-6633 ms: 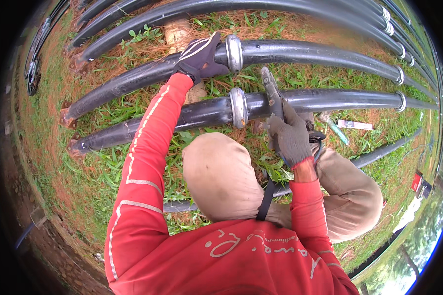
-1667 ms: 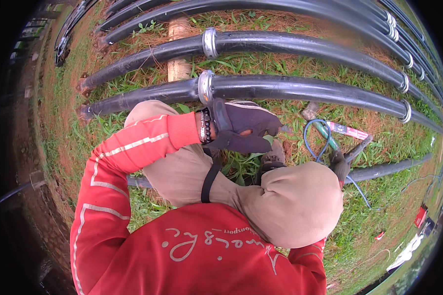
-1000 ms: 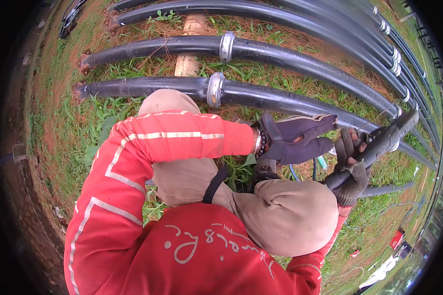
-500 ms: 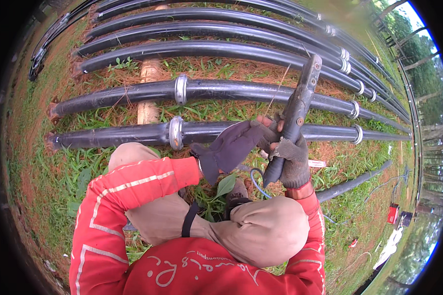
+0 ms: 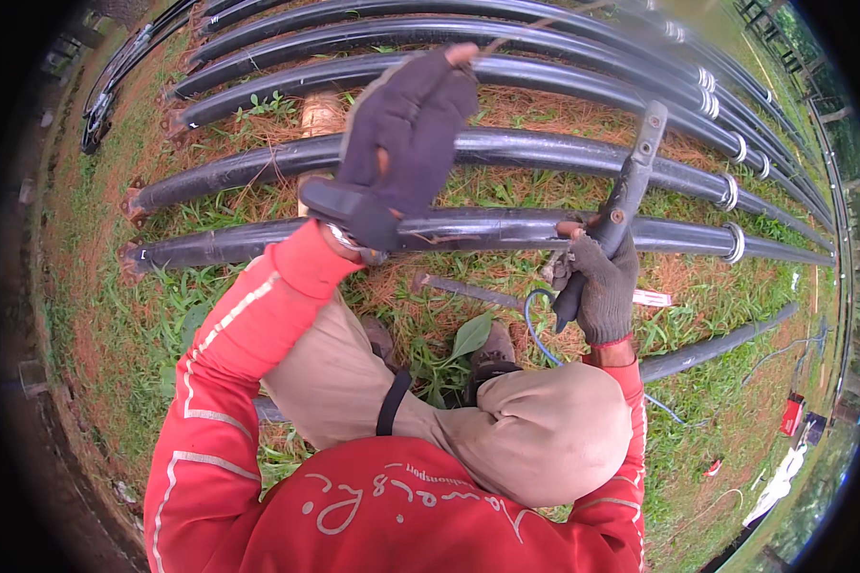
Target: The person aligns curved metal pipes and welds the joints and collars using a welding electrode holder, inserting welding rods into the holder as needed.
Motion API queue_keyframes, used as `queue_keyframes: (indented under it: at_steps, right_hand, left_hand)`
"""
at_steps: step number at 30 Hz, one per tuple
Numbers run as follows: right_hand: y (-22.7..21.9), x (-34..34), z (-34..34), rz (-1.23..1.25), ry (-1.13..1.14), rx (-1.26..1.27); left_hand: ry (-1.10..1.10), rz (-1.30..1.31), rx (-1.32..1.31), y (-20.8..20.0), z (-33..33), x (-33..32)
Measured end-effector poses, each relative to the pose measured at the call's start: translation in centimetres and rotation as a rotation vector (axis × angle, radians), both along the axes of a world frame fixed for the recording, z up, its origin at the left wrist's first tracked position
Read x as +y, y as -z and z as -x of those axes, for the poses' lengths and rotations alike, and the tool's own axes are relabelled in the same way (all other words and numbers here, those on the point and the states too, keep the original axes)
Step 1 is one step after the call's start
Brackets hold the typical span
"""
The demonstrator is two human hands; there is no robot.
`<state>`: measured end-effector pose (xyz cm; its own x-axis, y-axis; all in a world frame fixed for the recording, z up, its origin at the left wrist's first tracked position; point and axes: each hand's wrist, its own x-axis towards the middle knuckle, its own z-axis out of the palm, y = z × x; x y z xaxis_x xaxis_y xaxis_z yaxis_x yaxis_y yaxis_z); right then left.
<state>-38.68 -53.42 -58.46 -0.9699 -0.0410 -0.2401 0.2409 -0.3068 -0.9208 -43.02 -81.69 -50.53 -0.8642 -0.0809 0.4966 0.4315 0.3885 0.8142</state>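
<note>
My right hand (image 5: 606, 294), in a grey knit glove, grips a dark metal bar (image 5: 633, 179). Bolts or rivets show along its flattened upper end, and its lower end is black and wrapped-looking. It tilts up and away over the two nearest black pipes. My left hand (image 5: 403, 138), in a dark fingerless-tipped glove, is raised to the left, above those pipes and apart from the bar. Its fingers are drawn together, with a thin brown strand (image 5: 530, 31) running from the fingertips to the upper right. Part of the left fingers is hidden by the glove.
Long black pipes (image 5: 506, 227) with pale metal collars (image 5: 736, 243) lie side by side across wooden supports (image 5: 321, 115). Around my feet are a short metal piece (image 5: 473, 291), a blue cord (image 5: 535, 334) and grass. Another black pipe (image 5: 717, 349) lies on the right, near a red box (image 5: 792, 415).
My left hand has left the bar and swung up and to the left, taking the strand along. My right hand keeps hold of the bar, now slightly farther right in view.
</note>
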Motion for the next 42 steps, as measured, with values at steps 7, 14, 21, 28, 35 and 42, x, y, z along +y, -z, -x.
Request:
queue_keyframes:
  at_steps: [7,14,21,28,35,42]
  right_hand:
    - [4.6,-0.9,-0.8,-0.109,-0.072,-0.112]
    - [8.5,-2.8,-1.5,-0.256,-0.247,-0.160]
    - [9.1,-5.1,-1.2,-0.558,-0.535,-0.083]
    - [7.7,-3.8,0.3,-0.354,-0.545,-0.169]
    - [-2.1,-5.0,5.3,-0.652,-0.705,-0.061]
    - [-7.7,-13.3,8.0,-0.931,-0.783,0.165]
  left_hand:
    - [-0.172,0.316,-0.088,-7.5,-2.7,-7.0]
    - [-0.294,1.102,-0.303,-3.2,-3.3,-10.1]
    - [-0.285,1.314,-0.482,3.5,0.6,-13.7]
    - [-0.431,1.159,-0.414,5.3,-2.1,-18.6]
    - [-0.503,0.879,-0.427,10.6,-7.6,-21.8]
    - [-0.438,0.564,-0.263,16.5,-9.5,-21.7]
